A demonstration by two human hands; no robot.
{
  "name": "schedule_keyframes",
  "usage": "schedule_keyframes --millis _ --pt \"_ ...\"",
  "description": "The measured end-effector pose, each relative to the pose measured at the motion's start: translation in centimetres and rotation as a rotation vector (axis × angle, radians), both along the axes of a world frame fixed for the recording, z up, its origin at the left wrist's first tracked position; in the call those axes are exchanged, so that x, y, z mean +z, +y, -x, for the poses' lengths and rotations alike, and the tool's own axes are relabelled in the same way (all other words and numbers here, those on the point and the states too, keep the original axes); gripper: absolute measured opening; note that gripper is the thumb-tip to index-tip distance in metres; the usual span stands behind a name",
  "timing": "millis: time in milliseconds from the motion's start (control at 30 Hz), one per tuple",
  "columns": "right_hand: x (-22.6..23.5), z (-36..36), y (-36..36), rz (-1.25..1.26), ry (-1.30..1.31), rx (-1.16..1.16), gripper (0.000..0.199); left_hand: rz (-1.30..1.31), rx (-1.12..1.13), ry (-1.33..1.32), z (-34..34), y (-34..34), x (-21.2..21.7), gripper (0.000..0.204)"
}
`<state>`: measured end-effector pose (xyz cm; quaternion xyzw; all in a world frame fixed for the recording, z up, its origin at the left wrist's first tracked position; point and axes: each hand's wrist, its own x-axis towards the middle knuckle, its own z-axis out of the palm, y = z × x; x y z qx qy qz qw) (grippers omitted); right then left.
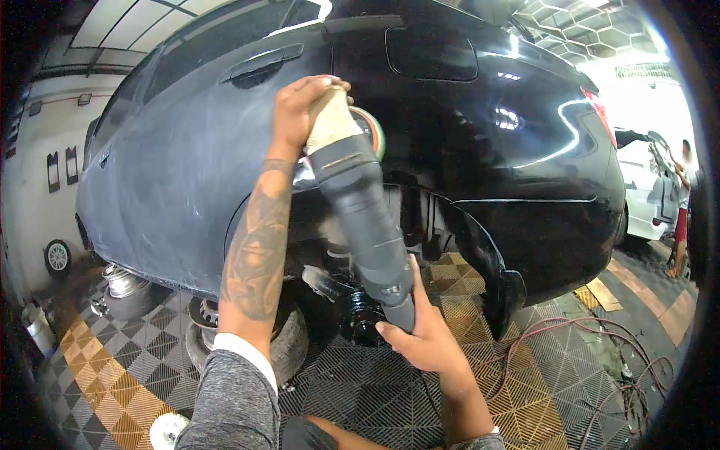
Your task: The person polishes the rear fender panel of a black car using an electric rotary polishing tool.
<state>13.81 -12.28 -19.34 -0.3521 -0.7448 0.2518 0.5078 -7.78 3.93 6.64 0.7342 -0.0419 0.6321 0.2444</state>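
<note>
Both of my hands are on a black power polisher (356, 199) with a tan-covered head. Its round pad (373, 133), edged in green and orange, faces the rear side of a black car (442, 127), above the wheel arch; whether it touches the paint is hard to tell. My left hand (304, 101) is wrapped over the top of the head. Lower down, my right hand (427, 330) grips the tail end of the body, where a thin black cord hangs. The car's door (180, 150) looks dull and hazy grey, while the rear panel is glossy.
Beneath the open wheel arch a loose tyre (292, 349) lies on the tiled floor (322, 409), and a second wheel (124, 289) lies farther left. A red hose (570, 322) coils at the right. Another person (681, 195) stands by a white car (641, 199) at far right.
</note>
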Motion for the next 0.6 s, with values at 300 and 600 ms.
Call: schedule_keyframes --millis 300,600 --pt "-0.9 -1.9 -0.6 -0.1 -0.036 -0.092 0.108 0.066 -0.092 0.007 -2.8 -0.8 -0.3 0.031" --pt "-3.5 -8.9 -2.9 0.03 0.136 -0.135 0.104 -0.045 0.002 0.098 -14.8 -3.3 -0.4 0.032"
